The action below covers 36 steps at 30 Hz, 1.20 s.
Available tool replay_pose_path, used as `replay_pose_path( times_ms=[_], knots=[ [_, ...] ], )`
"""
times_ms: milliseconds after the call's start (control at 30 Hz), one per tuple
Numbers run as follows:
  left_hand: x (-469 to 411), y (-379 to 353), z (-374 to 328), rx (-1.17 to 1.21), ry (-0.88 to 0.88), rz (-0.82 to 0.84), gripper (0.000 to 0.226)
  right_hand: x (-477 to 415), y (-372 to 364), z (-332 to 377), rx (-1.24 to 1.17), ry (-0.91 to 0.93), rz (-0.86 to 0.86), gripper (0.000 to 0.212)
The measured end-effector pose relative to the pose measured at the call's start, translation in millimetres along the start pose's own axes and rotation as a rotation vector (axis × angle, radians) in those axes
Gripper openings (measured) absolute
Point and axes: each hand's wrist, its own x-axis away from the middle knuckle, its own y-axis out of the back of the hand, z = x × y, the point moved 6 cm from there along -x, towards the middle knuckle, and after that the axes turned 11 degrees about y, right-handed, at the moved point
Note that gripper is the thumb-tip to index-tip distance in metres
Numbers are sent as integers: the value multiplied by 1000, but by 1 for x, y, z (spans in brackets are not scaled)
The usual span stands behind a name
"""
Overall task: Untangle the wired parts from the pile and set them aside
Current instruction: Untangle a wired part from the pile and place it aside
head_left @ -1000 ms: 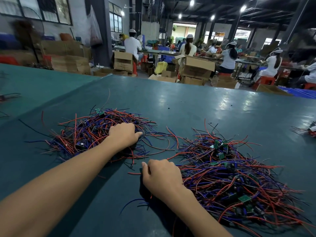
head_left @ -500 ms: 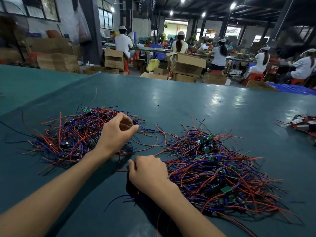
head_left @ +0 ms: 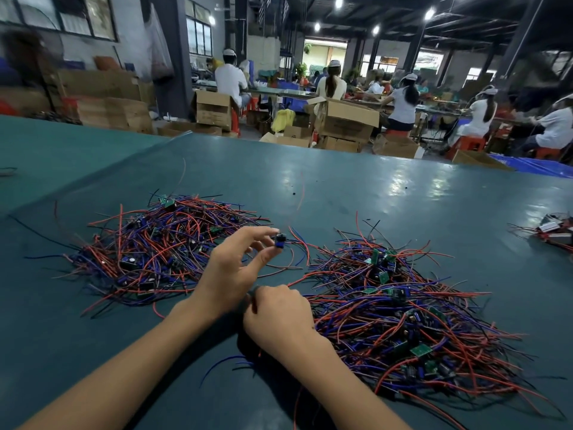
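Between left pile (head_left: 155, 252) and right pile (head_left: 403, 318): wired part (head_left: 280, 240), held above the desk (head_left: 372, 193).
Left hand (head_left: 229, 268): fingers (head_left: 259, 233) pinch it.
Right hand (head_left: 279, 318): curled, apparently gripping wires (head_left: 297, 282).
Set-down: left pile lies nearer.

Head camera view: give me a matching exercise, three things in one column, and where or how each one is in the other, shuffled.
1. blue part
2. right hand
3. cardboard box

A. open, beyond the table
B. pinched by the left hand
C. curled at the right wire pile edge

Pairs: 1-B, 2-C, 3-A
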Motion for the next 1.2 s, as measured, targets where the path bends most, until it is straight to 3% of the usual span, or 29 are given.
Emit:
replay_pose_path(
  times_ms=[200, 300, 367, 467, 633, 733, 967, 1200],
  knots=[
    [-42, -56, -48, -210, -185, 212, 30, -2, -4, -2, 48, 8, -38, 39],
    [-54, -94, -53, -473, -193, 305, 36, -1, -3, -3, 20, 18, -54, 42],
    [-56, -107, -40, -694, -108, 356, 48, -1, -3, -4, 17, 30, -55, 42],
    [-48, -85, -2, -820, 123, 378, 53, 1, -8, 1, 89, 72, -81, 40],
    [-31, 13, 52, -975, 259, 192, 23, 0, -5, 0, 73, 23, -103, 38],
    [-30, 57, 77, -996, 434, 122, 14, 1, -4, 1, 40, 22, -79, 34],
    [-34, 57, 104, -1194, 636, 304, 23, 2, -2, -1, 23, 9, -72, 36],
    [-31, 52, 107, -1158, 765, 258, 55, 2, -2, 0, 28, 10, -66, 35]
  ],
)
